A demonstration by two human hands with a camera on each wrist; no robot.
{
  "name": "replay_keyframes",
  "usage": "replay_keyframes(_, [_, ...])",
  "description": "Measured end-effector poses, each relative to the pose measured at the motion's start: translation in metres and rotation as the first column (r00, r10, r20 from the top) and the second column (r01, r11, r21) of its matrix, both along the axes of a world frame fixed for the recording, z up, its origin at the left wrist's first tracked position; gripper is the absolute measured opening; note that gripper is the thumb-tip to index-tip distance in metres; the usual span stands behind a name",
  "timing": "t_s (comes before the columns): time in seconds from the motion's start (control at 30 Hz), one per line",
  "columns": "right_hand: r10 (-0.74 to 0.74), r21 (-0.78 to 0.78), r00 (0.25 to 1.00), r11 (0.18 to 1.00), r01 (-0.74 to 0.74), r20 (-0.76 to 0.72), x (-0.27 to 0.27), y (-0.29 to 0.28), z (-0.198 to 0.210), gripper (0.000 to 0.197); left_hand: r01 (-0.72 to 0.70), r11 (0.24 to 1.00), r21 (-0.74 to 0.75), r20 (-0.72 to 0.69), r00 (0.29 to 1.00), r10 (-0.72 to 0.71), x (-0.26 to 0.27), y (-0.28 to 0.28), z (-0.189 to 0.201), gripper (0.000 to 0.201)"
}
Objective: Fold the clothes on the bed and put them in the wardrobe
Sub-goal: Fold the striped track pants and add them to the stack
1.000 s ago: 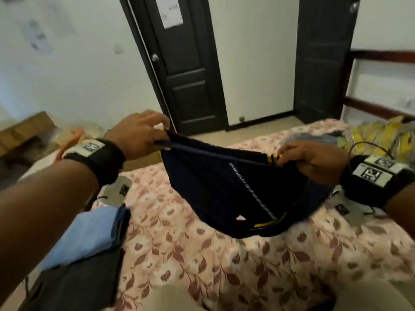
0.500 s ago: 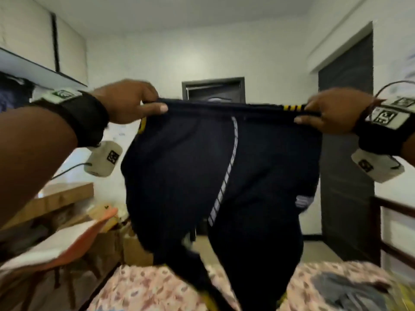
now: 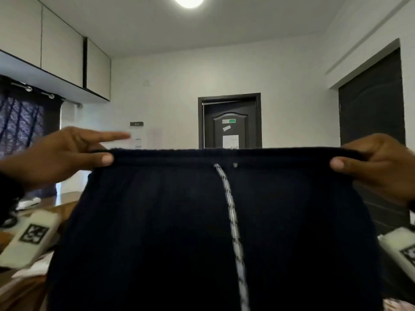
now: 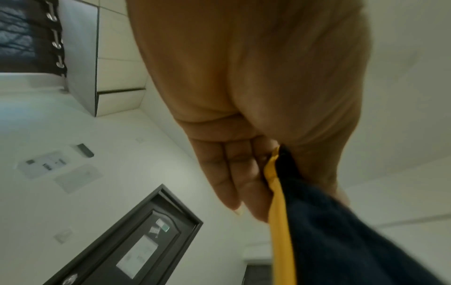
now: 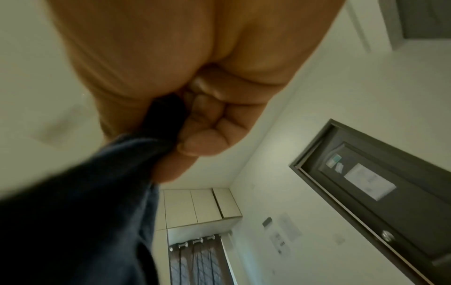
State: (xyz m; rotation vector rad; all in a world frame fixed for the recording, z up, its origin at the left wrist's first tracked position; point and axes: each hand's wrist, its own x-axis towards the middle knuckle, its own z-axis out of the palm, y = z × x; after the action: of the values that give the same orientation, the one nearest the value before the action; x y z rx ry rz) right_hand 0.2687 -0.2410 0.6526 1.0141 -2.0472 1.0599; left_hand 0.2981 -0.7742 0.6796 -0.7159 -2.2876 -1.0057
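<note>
Dark navy shorts [image 3: 170, 232] hang upright in front of me, waistband stretched level across the head view, a white-patterned drawstring [image 3: 232, 221] dangling down the middle. My left hand [image 3: 67, 156] pinches the waistband's left end between thumb and fingers, its index finger pointing out straight. At the right end my right hand [image 3: 377, 164] pinches the band the same way. The left wrist view shows the shorts [image 4: 341, 231] with a yellow side stripe [image 4: 278, 212] running out of the left hand [image 4: 244, 173]. In the right wrist view the fingers [image 5: 207, 138] curl round the dark cloth [image 5: 85, 202].
A dark door [image 3: 230, 124] with stickers stands straight ahead, a second dark door [image 3: 372, 108] to the right. White upper cupboards [image 3: 56, 46] and a dark curtain [image 3: 20, 124] are on the left. A wooden desk [image 3: 27, 286] lies low left. The shorts hide the bed.
Both hands have lifted the shorts from just above the bed to face height and pulled the waistband wide and level. My view has tilted up from the bed to the room.
</note>
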Motion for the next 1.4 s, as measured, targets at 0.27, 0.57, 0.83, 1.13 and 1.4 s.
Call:
replay_keyframes(0.27, [-0.338,-0.113,0.875,0.911,0.397,0.346,-0.079,-0.086,-0.067,0.017,-0.336,0.942,-0.017,0.272,0.905,0.327,-0.08,0.116,-0.071,0.04])
replay_keyframes(0.57, [-0.23,-0.074,0.898,0.958,0.276,0.374,-0.075,-0.155,-0.116,0.013,-0.1,0.976,0.196,0.216,0.975,0.056,-0.11,0.221,-0.146,0.064])
replay_keyframes(0.83, [0.0,0.024,0.917,1.0,-0.011,0.398,-0.087,-0.116,-0.103,0.031,0.097,0.983,0.158,0.049,0.993,-0.105,-0.131,0.223,-0.175,0.066])
replay_keyframes(1.13, [-0.032,0.257,0.714,0.944,-0.209,0.699,-0.111,-0.085,-0.096,0.033,0.399,0.91,0.108,0.252,0.875,-0.414,-0.144,0.207,-0.158,0.076])
replay_keyframes(1.4, [-0.504,0.389,0.839,0.828,0.403,0.204,-0.127,-0.105,-0.017,0.032,0.117,0.929,0.35,0.002,0.992,-0.125,-0.138,0.235,-0.214,0.052])
